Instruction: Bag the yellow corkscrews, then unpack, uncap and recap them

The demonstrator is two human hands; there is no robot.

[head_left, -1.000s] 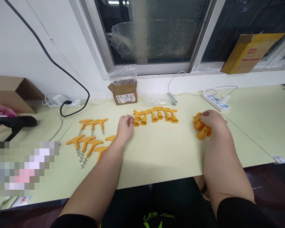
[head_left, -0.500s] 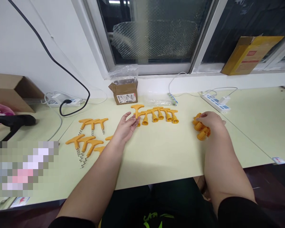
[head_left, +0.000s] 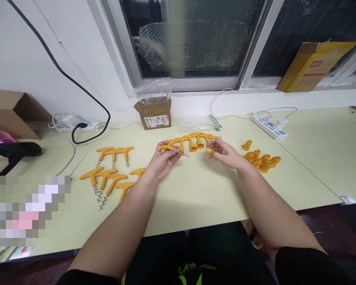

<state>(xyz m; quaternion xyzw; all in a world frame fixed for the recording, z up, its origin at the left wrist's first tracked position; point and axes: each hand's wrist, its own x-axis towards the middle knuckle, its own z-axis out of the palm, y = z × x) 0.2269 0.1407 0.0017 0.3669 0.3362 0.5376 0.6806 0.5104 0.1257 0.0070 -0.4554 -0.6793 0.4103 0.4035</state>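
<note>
A yellow T-handled corkscrew (head_left: 167,147) lies tilted in my left hand (head_left: 163,161), its metal spiral pointing right. My right hand (head_left: 224,153) pinches a small yellow cone-shaped sleeve (head_left: 209,151), a short gap from the spiral's tip. Behind both hands runs a row of yellow corkscrews with sleeves fitted (head_left: 192,143), partly hidden by my fingers. Several bare corkscrews (head_left: 106,179) lie in two groups on the left, spirals toward me; my left forearm covers part of the nearer group. To the right stands a cluster of loose yellow sleeves (head_left: 265,162).
An opened cardboard box (head_left: 156,114) and a clear plastic bag (head_left: 195,122) sit by the wall. Power strips (head_left: 269,126) with cables lie at the back right and back left. A black object (head_left: 17,152) and a larger carton (head_left: 13,111) occupy the left.
My right hand has come left from the sleeve cluster with one sleeve. My left hand has tipped its corkscrew from upright to nearly level, spiral facing right.
</note>
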